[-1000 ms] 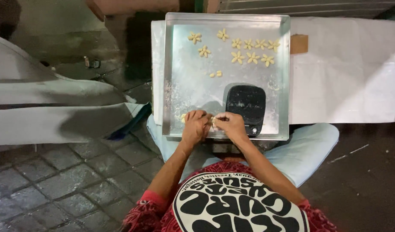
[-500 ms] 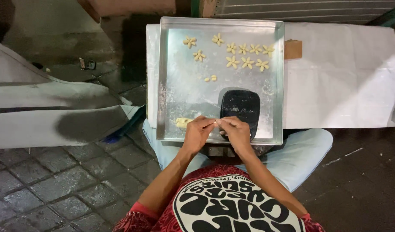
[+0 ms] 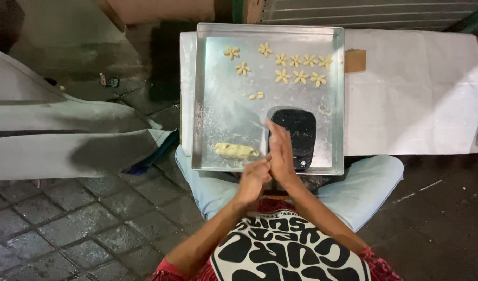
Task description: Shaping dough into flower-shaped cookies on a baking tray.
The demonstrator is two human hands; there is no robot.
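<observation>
The left hand (image 3: 253,179) and right hand (image 3: 280,155) press palm to palm at the near edge of the square shiny metal tray (image 3: 213,104); whether dough lies between them cannot be told. Just beyond, a pale yellow dough log (image 3: 235,151) lies beside a black rectangular scale (image 3: 300,132). Farther off sit small flower-shaped dough pieces (image 3: 283,76).

Small black rounded-rectangle scale (image 3: 297,136), dark screen, in tray's (image 3: 208,104) near-right corner.

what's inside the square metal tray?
Square metal tray: flower-shaped dough pieces, yellow dough log, black scale, partly covered by right hand. Between the palms: hidden.
</observation>
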